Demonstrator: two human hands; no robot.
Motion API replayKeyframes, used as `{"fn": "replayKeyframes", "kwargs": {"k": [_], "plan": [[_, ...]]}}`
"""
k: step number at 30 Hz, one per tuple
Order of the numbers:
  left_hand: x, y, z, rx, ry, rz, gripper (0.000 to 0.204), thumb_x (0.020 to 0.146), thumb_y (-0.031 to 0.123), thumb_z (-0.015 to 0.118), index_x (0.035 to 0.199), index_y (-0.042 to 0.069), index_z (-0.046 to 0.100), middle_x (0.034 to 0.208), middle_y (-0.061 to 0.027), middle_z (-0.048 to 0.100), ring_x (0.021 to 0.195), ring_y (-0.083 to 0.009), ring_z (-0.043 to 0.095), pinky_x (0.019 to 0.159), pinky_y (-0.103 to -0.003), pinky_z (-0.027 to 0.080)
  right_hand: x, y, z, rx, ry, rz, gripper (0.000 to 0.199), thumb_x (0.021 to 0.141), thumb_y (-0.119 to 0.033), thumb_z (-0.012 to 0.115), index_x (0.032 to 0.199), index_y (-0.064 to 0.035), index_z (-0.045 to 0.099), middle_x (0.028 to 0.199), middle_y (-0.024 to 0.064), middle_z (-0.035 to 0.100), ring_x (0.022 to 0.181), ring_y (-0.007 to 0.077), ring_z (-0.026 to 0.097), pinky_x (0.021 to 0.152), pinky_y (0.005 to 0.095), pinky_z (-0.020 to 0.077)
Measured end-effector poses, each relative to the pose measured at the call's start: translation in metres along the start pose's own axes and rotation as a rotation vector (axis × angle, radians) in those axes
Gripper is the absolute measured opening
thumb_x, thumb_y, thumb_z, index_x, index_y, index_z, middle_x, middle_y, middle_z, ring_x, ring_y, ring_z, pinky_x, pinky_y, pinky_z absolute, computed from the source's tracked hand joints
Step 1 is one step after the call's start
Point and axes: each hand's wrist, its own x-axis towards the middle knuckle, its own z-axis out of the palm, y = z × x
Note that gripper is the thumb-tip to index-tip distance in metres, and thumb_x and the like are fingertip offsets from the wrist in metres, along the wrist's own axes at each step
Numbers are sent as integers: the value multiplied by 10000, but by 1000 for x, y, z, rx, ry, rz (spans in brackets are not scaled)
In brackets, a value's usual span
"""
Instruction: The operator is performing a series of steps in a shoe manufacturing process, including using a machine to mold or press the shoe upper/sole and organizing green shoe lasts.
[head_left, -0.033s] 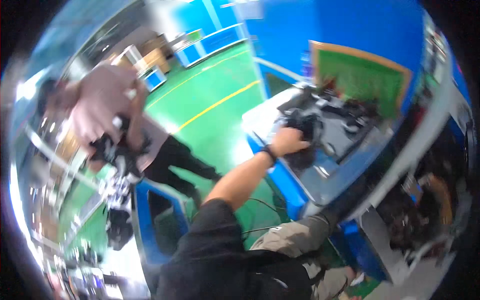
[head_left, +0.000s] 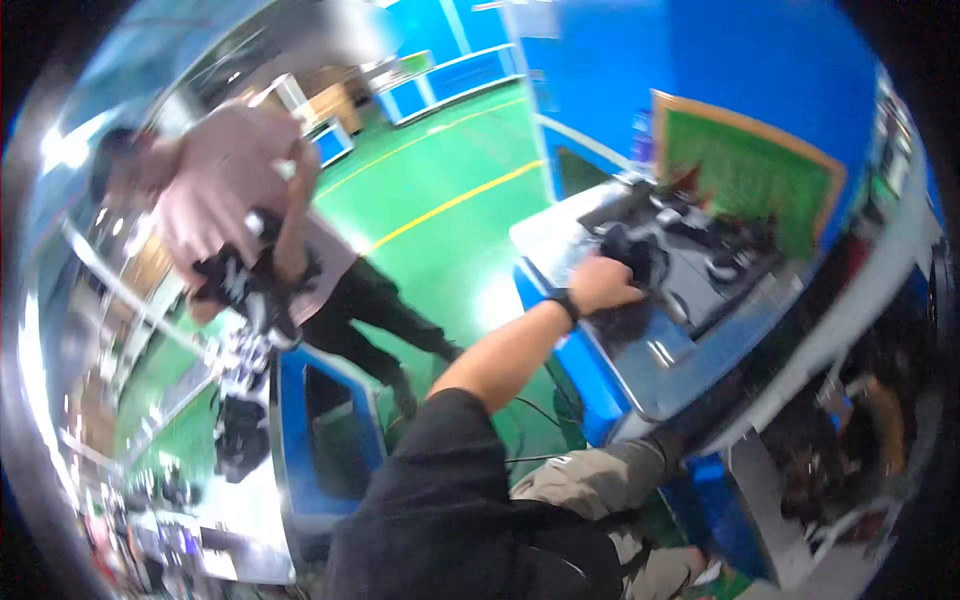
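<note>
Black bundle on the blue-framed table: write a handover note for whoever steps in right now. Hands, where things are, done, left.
One hand, with a dark wristband, is stretched out to the black bundle on the grey table, and its fingers appear closed on the bundle. Which hand it is cannot be told, and the other hand is not in view.
Things: the bundle sits near the table's front edge, with more dark items behind it by the green board.
Nearby: a person in a pink shirt holds a dark garment.
Done: bundle apparently grasped. Left: it is not yet lifted clear of the table.

One arm stretches forward, bare forearm, dark wristband; its hand (head_left: 600, 283), probably the left, is curled closed; the other is unseen.
</note>
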Motion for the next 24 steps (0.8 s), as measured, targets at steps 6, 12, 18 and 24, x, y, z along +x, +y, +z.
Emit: {"fn": "replayKeyframes", "kwargs": {"k": [6, 12, 18, 24], "plan": [[-80, -17, -32, -48, -8, -148, 412, 824, 459, 686, 900, 62, 764, 900, -202, 721, 925, -386, 683, 824, -491, 559, 22, -98, 51, 69, -86, -135, 372, 1003, -307, 644, 1246, -33, 704, 1153, 186, 728, 1034, 306, 678, 924, 395, 527], [-281, -46, -84, -317, 42, -101, 406, 816, 411, 725, 892, 12, 735, 788, -215, 681, 777, -388, 670, 710, -477, 524, 69, -98, 116, 185, -350, -411, 328, 971, -199, 677, 1204, 31, 698, 1019, 210, 744, 878, 279, 706, 798, 361, 562], [-487, -37, -153, -323, -91, -697, 478, 810, 414, 794, 1025, -8, 730, 995, -191, 709, 967, -340, 676, 857, -404, 534, 64, -150, 128, 60, -473, -661, 333, 964, -149, 659, 1216, 68, 675, 990, 218, 744, 835, 265, 709, 787, 374, 566], [-659, -18, -240, -224, 283, -1152, 483, 776, 392, 814, 1018, -19, 737, 936, -139, 739, 841, -236, 706, 781, -360, 552, 100, -132, 175, 37, -610, -737, 351, 962, -99, 636, 1267, 75, 639, 985, 205, 742, 835, 255, 711, 769, 355, 568]]}}
